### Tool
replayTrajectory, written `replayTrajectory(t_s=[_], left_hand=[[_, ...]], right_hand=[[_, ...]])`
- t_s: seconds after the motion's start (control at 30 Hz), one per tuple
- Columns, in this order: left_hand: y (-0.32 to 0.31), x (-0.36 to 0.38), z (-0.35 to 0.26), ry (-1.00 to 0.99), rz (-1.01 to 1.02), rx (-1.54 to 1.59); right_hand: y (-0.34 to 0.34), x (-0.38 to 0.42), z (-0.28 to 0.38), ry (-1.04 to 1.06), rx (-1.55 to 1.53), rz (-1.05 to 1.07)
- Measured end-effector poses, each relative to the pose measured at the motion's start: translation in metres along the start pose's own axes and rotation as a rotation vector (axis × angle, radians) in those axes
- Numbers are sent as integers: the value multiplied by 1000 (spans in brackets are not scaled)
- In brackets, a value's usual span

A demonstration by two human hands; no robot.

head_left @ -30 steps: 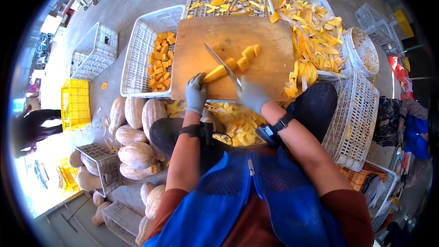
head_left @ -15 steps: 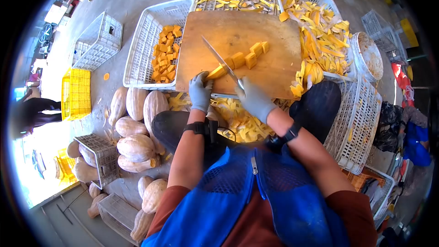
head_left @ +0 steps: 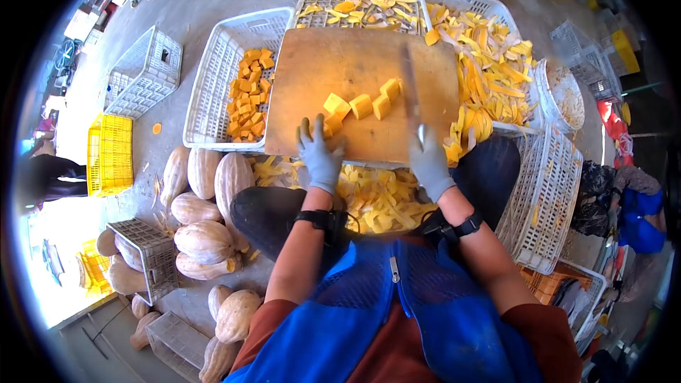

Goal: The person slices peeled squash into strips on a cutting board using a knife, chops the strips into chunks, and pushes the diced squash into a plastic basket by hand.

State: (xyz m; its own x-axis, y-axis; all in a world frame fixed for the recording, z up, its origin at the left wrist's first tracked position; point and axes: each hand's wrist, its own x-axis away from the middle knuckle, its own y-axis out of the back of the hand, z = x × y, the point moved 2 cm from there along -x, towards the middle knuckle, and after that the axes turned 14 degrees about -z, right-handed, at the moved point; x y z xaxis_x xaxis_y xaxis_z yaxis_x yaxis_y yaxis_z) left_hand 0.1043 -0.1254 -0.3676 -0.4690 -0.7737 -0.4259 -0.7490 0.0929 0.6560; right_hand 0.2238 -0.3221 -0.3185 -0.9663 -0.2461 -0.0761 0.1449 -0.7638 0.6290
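Orange pumpkin chunks point(head_left: 361, 106) lie in a loose row on the wooden cutting board point(head_left: 305, 64). My left hand point(head_left: 320, 158), in a grey glove, is at the board's near edge with fingers spread, its fingertips close by or touching the nearest chunk point(head_left: 331, 125). In my gloved right hand point(head_left: 430, 164) is the handle of a knife point(head_left: 410, 85). Its blade, smeared by motion, points away from me over the right part of the board, apart from the chunks.
Left of the board, a white crate point(head_left: 206, 78) holds pumpkin cubes point(head_left: 248, 96). Peelings point(head_left: 489, 64) fill a crate on the right, beside a white bucket point(head_left: 564, 96). Whole pumpkins point(head_left: 204, 232) lie on the floor at left, near a yellow crate point(head_left: 110, 156).
The knife has come off the pumpkin and swung right, blade now pointing away. My left hand has opened its fingers and moved slightly nearer me. The last long piece now appears as shorter chunks.
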Motion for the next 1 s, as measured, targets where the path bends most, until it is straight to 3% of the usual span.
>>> replayTrajectory(t_s=[0.03, 0.1, 0.17, 0.27, 0.33, 0.37, 0.5, 0.53, 0.57, 0.6, 0.7, 0.77, 0.8, 1.0], left_hand=[[0, 0, -17, -26, 6, -61], [-12, 6, -38, -78, 23, -111], [-27, 8, -44, -121, 36, -136], [-29, -1, -42, -168, 126, -134], [-36, -14, -26, -138, 47, -153], [-38, -22, -14, -108, 3, -166], [-33, -87, 44, -3, -143, -56], [-28, -110, 60, -25, -207, -227], [-24, -131, 79, 144, -286, -63], [-9, -146, 83, 271, -317, -11], [-6, -143, 120, 212, -308, 13], [-40, -109, 168, 21, -74, -145], [-22, -99, 135, 285, 184, -194], [0, -82, 105, 339, 174, -312]], right_hand=[[-1, -11, -11, -59, 78, -49], [-14, -16, -36, 81, 65, -94], [-27, -17, -31, 146, 52, -62], [-53, -8, 10, 44, 40, 110], [-71, -8, 46, -83, 19, 246], [-84, -14, 55, -8, 56, 287], [-145, -48, 81, -85, -319, 493], [-139, -57, 107, -169, -413, 582], [-138, -61, 125, -252, -506, 672], [-143, -65, 118, -109, -405, 565], [-115, -74, 117, 221, -11, 193], [-88, -77, 89, 366, 1, -3], [-74, -77, 70, 413, 203, -43], [-46, -58, -48, 342, 725, 53]])
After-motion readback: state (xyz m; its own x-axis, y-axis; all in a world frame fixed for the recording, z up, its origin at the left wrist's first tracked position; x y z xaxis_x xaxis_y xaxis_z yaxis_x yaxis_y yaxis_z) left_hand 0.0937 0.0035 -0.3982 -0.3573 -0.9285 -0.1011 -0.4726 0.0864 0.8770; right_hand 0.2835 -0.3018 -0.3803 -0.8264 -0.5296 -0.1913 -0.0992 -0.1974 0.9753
